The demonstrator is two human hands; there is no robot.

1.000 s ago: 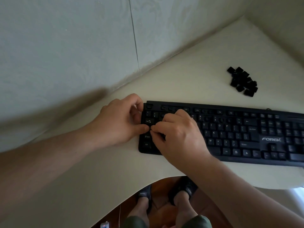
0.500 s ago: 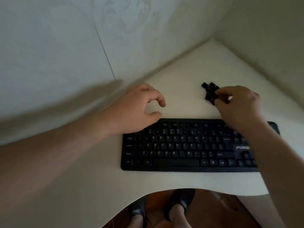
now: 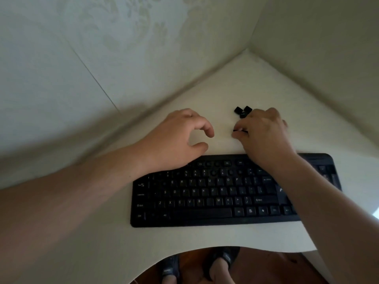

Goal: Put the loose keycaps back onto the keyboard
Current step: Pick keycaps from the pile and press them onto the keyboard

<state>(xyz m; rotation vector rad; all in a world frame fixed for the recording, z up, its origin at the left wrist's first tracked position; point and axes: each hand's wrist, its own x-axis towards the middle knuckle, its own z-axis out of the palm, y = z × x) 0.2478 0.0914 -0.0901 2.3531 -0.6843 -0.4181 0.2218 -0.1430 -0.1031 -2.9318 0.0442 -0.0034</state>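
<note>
A black keyboard [image 3: 215, 193] lies across the white desk, with several empty key sockets in its top rows. Behind it sits a small pile of loose black keycaps [image 3: 243, 111], mostly hidden by my right hand [image 3: 264, 134]. That hand pinches one black keycap [image 3: 240, 130] between thumb and fingertips, just above the desk and behind the keyboard's back edge. My left hand [image 3: 180, 140] hovers over the keyboard's top left corner, fingers loosely curled, holding nothing.
The white desk [image 3: 102, 242] sits in a corner with walls close behind and to the right. Its front edge is cut in a curve, and my feet in dark sandals [image 3: 223, 261] show below it.
My right hand went from the keyboard's left side to the keycap pile and has drawn back a little with one keycap pinched. My left hand lifted off the keys and opened.
</note>
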